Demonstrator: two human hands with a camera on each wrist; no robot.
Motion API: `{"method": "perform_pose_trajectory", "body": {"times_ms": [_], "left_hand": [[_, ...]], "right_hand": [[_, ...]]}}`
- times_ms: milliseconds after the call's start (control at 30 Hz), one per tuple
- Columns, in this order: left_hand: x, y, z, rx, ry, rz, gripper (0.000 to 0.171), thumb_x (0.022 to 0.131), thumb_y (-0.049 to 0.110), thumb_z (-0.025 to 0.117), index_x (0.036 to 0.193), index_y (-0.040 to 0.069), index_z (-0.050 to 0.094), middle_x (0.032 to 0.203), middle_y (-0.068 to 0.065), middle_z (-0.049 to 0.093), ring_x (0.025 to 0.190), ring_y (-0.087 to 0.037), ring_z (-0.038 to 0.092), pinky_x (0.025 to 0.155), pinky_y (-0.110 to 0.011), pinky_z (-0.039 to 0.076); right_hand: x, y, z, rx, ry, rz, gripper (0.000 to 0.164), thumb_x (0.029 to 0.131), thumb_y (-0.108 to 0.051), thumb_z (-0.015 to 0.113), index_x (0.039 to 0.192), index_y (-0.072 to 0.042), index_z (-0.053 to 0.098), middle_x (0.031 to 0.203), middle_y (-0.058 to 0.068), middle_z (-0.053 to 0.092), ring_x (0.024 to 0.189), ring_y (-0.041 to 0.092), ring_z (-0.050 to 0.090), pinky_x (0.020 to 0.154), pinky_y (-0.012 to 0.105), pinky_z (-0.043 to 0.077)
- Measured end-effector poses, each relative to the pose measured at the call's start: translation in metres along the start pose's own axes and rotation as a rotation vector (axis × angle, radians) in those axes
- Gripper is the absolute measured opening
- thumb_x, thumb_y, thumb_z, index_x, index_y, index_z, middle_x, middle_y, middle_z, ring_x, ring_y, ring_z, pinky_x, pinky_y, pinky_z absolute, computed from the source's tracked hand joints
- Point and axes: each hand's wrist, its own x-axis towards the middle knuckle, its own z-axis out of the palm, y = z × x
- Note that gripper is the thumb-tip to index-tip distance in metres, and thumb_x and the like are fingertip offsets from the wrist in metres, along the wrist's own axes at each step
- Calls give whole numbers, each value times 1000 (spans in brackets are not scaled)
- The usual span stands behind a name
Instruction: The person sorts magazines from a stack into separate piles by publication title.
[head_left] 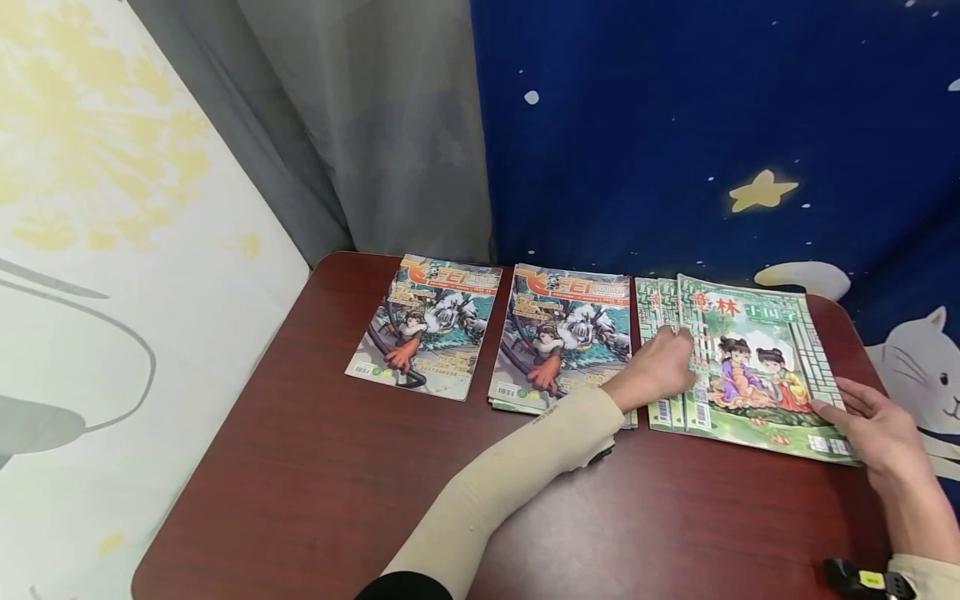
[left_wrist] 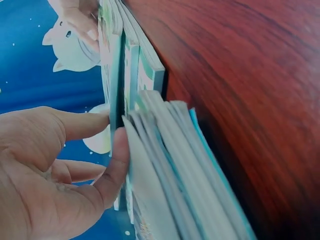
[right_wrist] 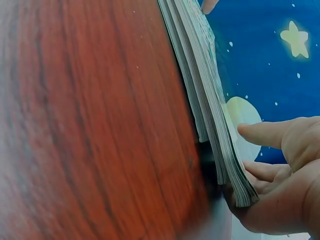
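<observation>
Several green magazines [head_left: 783, 333] lie fanned at the right of the table, their left edges stepped. The top one shows two cartoon children on its cover. My left hand [head_left: 660, 367] pinches its left edge; in the left wrist view, that hand's fingers [left_wrist: 82, 125] lie against the magazine's edge. At its lower right corner, my right hand [head_left: 881, 425] holds the top magazine. The right wrist view shows the right thumb [right_wrist: 262, 134] over the cover side and other fingers around the edge of the page block [right_wrist: 232, 165].
Left of the green magazines sits a stack of magazines [head_left: 562, 333] with a comic-style cover, green edges showing below. Farther left lies another magazine [head_left: 427, 329] with the same cover. Behind the reddish-brown table [head_left: 300, 475] hang a grey curtain [head_left: 405, 125] and a blue starry curtain [head_left: 637, 150].
</observation>
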Motion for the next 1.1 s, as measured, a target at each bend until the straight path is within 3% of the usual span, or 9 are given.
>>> {"method": "perform_pose_trajectory", "body": {"times_ms": [100, 200, 333, 433, 500, 567, 833, 1000, 1100], "left_hand": [[-3, -1, 0, 16, 5, 34, 13, 97, 25, 74, 89, 16, 68, 129, -4, 63, 83, -9, 53, 65, -21, 48], [-6, -2, -1, 17, 8, 51, 40, 96, 24, 75, 64, 18, 53, 124, -4, 63, 79, -8, 51, 62, -20, 47], [-6, -3, 1, -10, 10, 41, 39, 96, 24, 76, 65, 18, 54, 125, -6, 60, 74, -9, 52, 60, -20, 47], [-8, -3, 4, -27, 17, 22, 38, 97, 27, 76, 66, 18, 56, 128, -5, 59, 72, -9, 53, 61, -21, 47], [-9, -2, 6, -26, 28, 2, 37, 98, 30, 76, 67, 19, 57, 134, -4, 58, 70, -8, 55, 61, -21, 48], [-12, -2, 8, -8, 43, -8, 37, 99, 34, 75, 68, 20, 60, 136, -3, 58, 70, -7, 56, 60, -21, 49], [-31, -2, 8, 137, 110, 42, 18, 102, 43, 69, 100, 25, 69, 116, 4, 61, 91, -7, 56, 72, -20, 52], [-49, -12, 2, 199, 138, -10, 56, 99, 66, 62, 139, 27, 63, 135, 8, 61, 119, -8, 59, 95, -25, 55], [-59, -21, -4, 143, 153, -20, 74, 98, 69, 59, 157, 25, 50, 151, 6, 57, 136, -11, 56, 110, -28, 51]], "right_hand": [[-2, -2, 2, -20, 13, -5, 78, 105, -29, 62, 165, 5, 25, 162, 40, 35, 86, -17, 35, 61, 9, 41], [-4, -4, 5, -49, 24, -2, 81, 104, -31, 64, 165, 5, 24, 160, 40, 37, 90, -7, 41, 63, 11, 37], [-9, -10, 7, -100, 24, 1, 84, 104, -31, 64, 165, 7, 21, 160, 41, 37, 112, 30, 54, 76, 20, 39], [-13, -14, 7, -133, 27, 8, 87, 105, -31, 63, 165, 8, 14, 163, 42, 27, 140, 53, 40, 104, 43, 47], [-16, -17, 7, -162, 45, 0, 89, 105, -30, 62, 165, 10, 10, 165, 42, 22, 149, 58, 30, 118, 64, 35], [-18, -21, 8, -192, 77, -18, 92, 103, -29, 63, 164, 11, 8, 165, 43, 18, 151, 62, 25, 122, 72, 24], [-32, -42, 17, -183, 91, -116, 96, 104, -42, 61, 167, 6, 7, 168, 40, 15, 152, 63, 22, 121, 75, 21], [-43, -62, 37, -150, 87, -203, 89, 104, -42, 61, 168, -1, 14, 162, 41, 29, 146, 62, 33, 116, 74, 29], [-48, -71, 50, -138, 66, -276, 85, 105, -42, 61, 167, -2, 21, 158, 41, 37, 140, 63, 40, 108, 75, 35]]}}
